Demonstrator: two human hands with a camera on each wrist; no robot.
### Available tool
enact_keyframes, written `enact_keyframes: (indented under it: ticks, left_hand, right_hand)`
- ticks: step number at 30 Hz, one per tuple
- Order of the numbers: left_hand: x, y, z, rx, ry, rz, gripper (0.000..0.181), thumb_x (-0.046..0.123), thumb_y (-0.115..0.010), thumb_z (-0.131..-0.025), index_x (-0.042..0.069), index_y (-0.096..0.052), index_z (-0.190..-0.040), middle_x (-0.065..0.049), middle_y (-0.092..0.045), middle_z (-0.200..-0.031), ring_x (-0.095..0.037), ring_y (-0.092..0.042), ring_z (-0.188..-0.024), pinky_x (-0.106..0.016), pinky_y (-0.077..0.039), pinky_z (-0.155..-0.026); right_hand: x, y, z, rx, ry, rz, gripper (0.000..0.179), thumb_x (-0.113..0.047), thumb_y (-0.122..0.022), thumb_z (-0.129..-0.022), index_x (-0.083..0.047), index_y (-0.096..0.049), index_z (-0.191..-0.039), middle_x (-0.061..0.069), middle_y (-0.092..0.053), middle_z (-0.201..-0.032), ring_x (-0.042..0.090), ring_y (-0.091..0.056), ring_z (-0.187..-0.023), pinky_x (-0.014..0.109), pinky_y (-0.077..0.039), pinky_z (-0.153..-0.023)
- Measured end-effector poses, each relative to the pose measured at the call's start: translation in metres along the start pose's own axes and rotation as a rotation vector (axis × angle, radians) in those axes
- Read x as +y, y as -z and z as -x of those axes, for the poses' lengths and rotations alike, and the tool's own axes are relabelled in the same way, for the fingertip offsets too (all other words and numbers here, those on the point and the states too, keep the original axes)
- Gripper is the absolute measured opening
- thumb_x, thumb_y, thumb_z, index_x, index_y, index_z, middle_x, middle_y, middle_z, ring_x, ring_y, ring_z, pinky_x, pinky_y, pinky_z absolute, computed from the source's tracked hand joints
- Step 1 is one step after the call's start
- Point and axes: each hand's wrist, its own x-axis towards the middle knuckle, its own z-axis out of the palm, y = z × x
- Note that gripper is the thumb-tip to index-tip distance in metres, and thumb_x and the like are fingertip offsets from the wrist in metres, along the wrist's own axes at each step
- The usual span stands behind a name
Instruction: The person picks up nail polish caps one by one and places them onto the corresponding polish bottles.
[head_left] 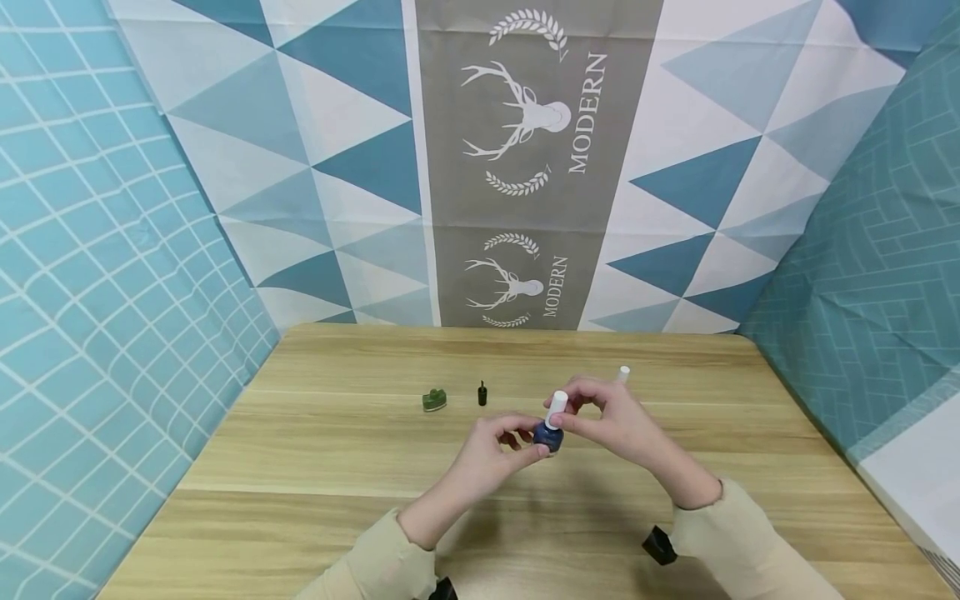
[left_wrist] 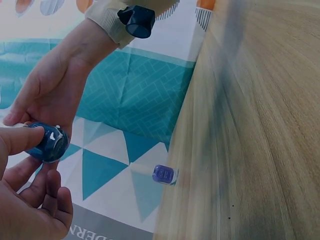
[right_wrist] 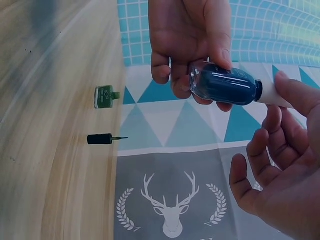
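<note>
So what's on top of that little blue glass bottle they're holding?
A white cylindrical cap, which the right hand pinches. Some dark neck shows between cap and bottle; what's inside the cap is covered.

The head view is bright, with soft, blurry shadows on the table [head_left: 315, 467]. Both wrist views are dimmer and duller, with small glints on the bottle [right_wrist: 225, 86].

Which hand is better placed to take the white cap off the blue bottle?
Probably the right hand: it pinches the white cap, while the left hand holds the blue bottle.
</note>
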Motion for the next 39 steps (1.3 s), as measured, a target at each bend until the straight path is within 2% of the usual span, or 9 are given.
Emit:
enact_keyframes:
  ticks: [5,17,24,28,33,36,39]
  left_hand:
    - [0.000,-0.001,-0.001,0.017,0.009,-0.006,0.021,0.017,-0.075,-0.080,0.011,-0.073,-0.100,0.002,-0.070,-0.093,-0.016,-0.058,-0.084,-0.026,-0.048,-0.070]
    - [0.002,-0.003,0.001,0.043,0.027,0.011,0.023,0.018,-0.075,-0.080,0.010,-0.072,-0.102,0.000,-0.071,-0.092,-0.025,-0.059,-0.087,-0.027,-0.048,-0.071]
    - [0.002,-0.003,0.000,0.047,0.029,0.000,0.024,0.018,-0.076,-0.080,0.012,-0.072,-0.103,0.001,-0.070,-0.092,-0.015,-0.059,-0.084,-0.026,-0.048,-0.071]
    - [0.002,-0.003,0.001,0.042,0.011,0.006,0.024,0.017,-0.075,-0.080,0.011,-0.072,-0.104,-0.002,-0.071,-0.093,-0.020,-0.059,-0.085,-0.026,-0.048,-0.071]
    - [0.001,-0.004,0.001,0.041,-0.012,0.020,0.024,0.015,-0.074,-0.081,0.008,-0.071,-0.103,-0.006,-0.071,-0.093,-0.024,-0.060,-0.085,-0.025,-0.047,-0.069]
    - [0.000,-0.004,0.001,0.040,-0.015,0.015,0.024,0.015,-0.074,-0.081,0.008,-0.071,-0.104,-0.006,-0.071,-0.093,-0.024,-0.060,-0.085,-0.025,-0.047,-0.068]
    - [0.000,-0.004,0.001,0.031,-0.003,0.006,0.024,0.015,-0.074,-0.081,0.010,-0.071,-0.104,-0.003,-0.071,-0.093,-0.019,-0.060,-0.084,-0.024,-0.048,-0.068]
  right_hand:
    - [0.000,-0.002,-0.001,0.031,-0.017,0.018,0.010,-0.017,-0.073,-0.082,-0.014,-0.069,-0.091,-0.006,-0.058,-0.076,0.011,-0.054,-0.073,0.027,-0.044,-0.070]
    - [0.000,-0.006,-0.003,0.091,-0.031,0.012,0.015,-0.018,-0.077,-0.078,-0.015,-0.063,-0.080,-0.005,-0.054,-0.071,0.012,-0.052,-0.071,0.025,-0.041,-0.062]
    - [-0.001,-0.009,-0.004,0.104,-0.057,0.004,0.018,-0.019,-0.078,-0.077,-0.015,-0.061,-0.079,-0.004,-0.054,-0.072,0.014,-0.053,-0.072,0.025,-0.043,-0.065]
    - [0.000,-0.009,-0.004,0.096,-0.031,-0.005,0.015,-0.019,-0.077,-0.078,-0.014,-0.064,-0.084,-0.004,-0.056,-0.074,0.012,-0.054,-0.072,0.025,-0.045,-0.065]
    - [0.003,-0.006,-0.003,0.069,0.030,-0.046,0.023,-0.012,-0.072,-0.083,-0.013,-0.067,-0.106,-0.004,-0.059,-0.083,0.010,-0.054,-0.077,0.026,-0.047,-0.070]
    - [0.004,-0.002,-0.003,0.055,0.106,-0.069,0.028,-0.006,-0.067,-0.086,-0.011,-0.066,-0.114,-0.002,-0.058,-0.088,0.011,-0.052,-0.080,0.026,-0.047,-0.073]
    - [0.004,0.003,-0.002,0.021,0.175,-0.080,0.028,-0.002,-0.061,-0.089,-0.010,-0.065,-0.116,0.002,-0.058,-0.092,0.012,-0.051,-0.080,0.026,-0.046,-0.071]
